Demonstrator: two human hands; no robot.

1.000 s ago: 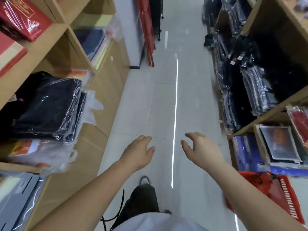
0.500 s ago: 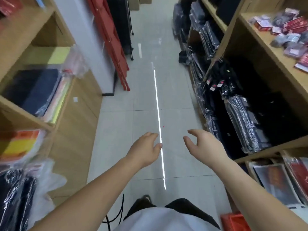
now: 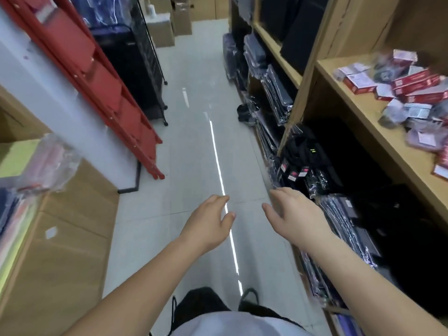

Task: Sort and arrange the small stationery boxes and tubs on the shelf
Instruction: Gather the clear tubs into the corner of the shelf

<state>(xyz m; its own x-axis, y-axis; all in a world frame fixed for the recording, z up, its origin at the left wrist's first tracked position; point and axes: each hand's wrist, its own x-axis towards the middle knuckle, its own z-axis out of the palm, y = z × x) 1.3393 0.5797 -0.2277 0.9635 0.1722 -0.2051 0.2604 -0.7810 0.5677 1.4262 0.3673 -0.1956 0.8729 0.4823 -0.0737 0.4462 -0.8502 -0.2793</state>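
A jumble of small stationery boxes [image 3: 412, 86], red and white with some grey tubs among them, lies on a wooden shelf [image 3: 363, 110] at the upper right. My left hand [image 3: 208, 224] and my right hand [image 3: 295, 214] hang in front of me over the aisle floor, fingers loosely curled and holding nothing. Both are well below and to the left of the boxes, touching nothing.
A narrow tiled aisle [image 3: 201, 141] runs ahead between wooden shelving. Black plastic-wrapped goods [image 3: 339, 214] fill the lower right shelves. A red folding rack [image 3: 104, 88] leans at the left by a black trolley [image 3: 135, 57]. Cardboard boxes [image 3: 169, 23] stand at the far end.
My view has risen and turned right, bringing the shelf with the small boxes into sight. My hands have kept their pose in front of me.
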